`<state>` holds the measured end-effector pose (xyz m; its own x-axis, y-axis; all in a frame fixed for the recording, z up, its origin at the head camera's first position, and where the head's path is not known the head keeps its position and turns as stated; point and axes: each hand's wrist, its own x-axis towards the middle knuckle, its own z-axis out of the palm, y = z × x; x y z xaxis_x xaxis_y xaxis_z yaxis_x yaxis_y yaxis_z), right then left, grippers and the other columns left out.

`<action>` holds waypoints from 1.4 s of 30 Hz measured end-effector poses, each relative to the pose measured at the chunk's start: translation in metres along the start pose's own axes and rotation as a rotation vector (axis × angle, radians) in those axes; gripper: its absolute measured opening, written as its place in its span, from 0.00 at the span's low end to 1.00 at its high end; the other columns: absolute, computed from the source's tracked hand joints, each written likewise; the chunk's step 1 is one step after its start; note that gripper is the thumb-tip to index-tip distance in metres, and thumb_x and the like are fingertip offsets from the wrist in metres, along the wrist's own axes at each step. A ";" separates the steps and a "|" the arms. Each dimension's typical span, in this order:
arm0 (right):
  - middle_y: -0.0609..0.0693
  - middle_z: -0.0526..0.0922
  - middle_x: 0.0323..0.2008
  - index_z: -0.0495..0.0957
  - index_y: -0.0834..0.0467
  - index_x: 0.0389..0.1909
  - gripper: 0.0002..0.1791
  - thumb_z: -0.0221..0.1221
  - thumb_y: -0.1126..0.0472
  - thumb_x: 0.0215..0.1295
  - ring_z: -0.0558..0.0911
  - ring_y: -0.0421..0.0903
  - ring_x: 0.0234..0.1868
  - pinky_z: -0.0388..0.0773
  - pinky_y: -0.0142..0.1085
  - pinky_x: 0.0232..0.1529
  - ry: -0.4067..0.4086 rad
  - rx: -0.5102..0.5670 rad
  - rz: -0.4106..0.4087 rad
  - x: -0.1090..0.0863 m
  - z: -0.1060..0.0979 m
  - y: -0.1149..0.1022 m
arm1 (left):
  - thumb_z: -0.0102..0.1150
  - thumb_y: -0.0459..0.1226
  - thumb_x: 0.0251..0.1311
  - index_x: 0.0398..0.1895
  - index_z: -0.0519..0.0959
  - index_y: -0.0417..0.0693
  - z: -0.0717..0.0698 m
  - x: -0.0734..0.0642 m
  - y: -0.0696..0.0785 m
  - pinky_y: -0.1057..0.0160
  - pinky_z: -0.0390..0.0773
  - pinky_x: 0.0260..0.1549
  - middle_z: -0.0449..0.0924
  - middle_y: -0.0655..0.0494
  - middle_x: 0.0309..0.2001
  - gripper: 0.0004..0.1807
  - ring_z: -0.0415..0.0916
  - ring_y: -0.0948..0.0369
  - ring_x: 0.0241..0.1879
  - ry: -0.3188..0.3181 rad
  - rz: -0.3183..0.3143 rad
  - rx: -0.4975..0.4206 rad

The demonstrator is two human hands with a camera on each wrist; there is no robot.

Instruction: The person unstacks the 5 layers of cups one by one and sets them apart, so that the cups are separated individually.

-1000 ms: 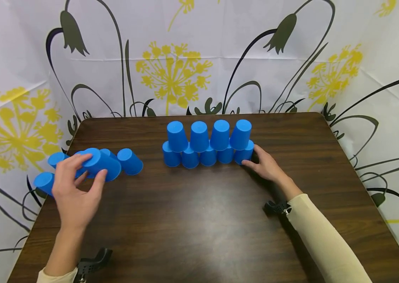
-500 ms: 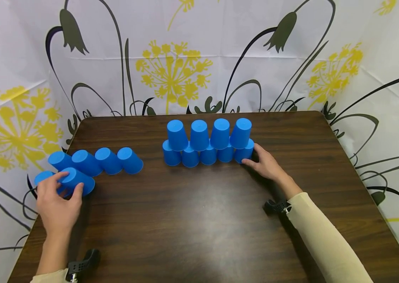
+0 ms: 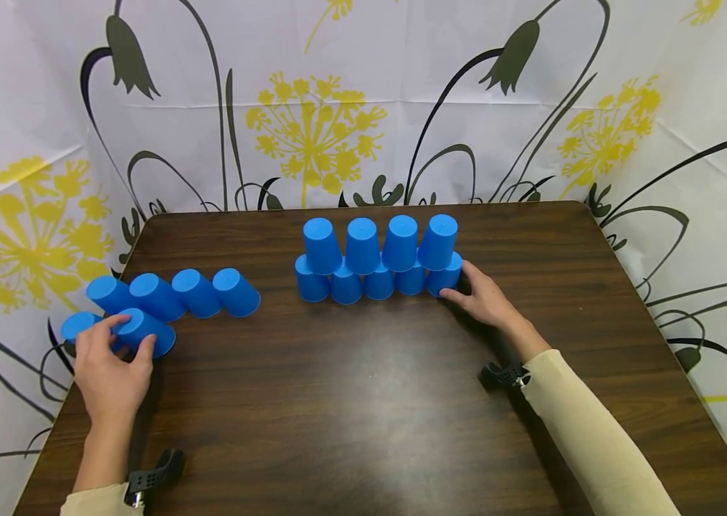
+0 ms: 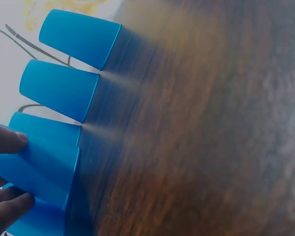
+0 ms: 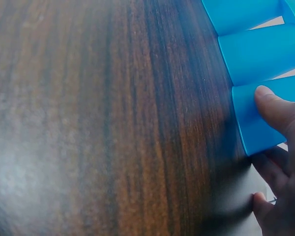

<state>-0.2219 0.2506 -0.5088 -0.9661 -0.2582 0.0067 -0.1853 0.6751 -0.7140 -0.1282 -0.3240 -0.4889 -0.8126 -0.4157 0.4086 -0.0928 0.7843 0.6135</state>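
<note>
My left hand (image 3: 112,376) holds a blue plastic cup (image 3: 149,335) upside down between thumb and fingers, at the front of a group on the table's left. Another blue cup (image 3: 79,324) stands just left of it, partly behind the fingers. In the left wrist view, the held cup (image 4: 44,169) overlaps its neighbours. At centre, several upturned cups form a two-row wall, an upper row (image 3: 362,245) resting across a lower row (image 3: 346,284). My right hand (image 3: 486,301) grips the lower row's rightmost cup (image 3: 444,278), thumb in front and fingers round its far side, as the right wrist view shows.
Behind the left hand, several upturned blue cups (image 3: 198,294) stand in a slanting line. A brown wood-grain table (image 3: 363,401) carries everything. A white flower-patterned curtain (image 3: 454,143) hangs along its back and sides.
From above the slanting line, my left hand has brought its cup left and down to the front of that group, then slightly right. The right hand and the wall stay put.
</note>
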 end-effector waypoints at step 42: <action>0.61 0.65 0.69 0.56 0.59 0.73 0.40 0.61 0.49 0.67 0.64 0.61 0.69 0.58 0.60 0.67 0.014 0.003 0.005 -0.001 0.000 -0.001 | 0.71 0.26 0.50 0.59 0.76 0.43 0.027 -0.009 0.142 0.56 0.80 0.49 0.73 0.49 0.61 0.30 0.72 0.53 0.58 -0.104 0.462 -0.436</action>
<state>-0.2210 0.2498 -0.5080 -0.9694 -0.2452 0.0132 -0.1802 0.6741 -0.7163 -0.1495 -0.1964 -0.4236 -0.7664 -0.0155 0.6422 0.5051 0.6031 0.6173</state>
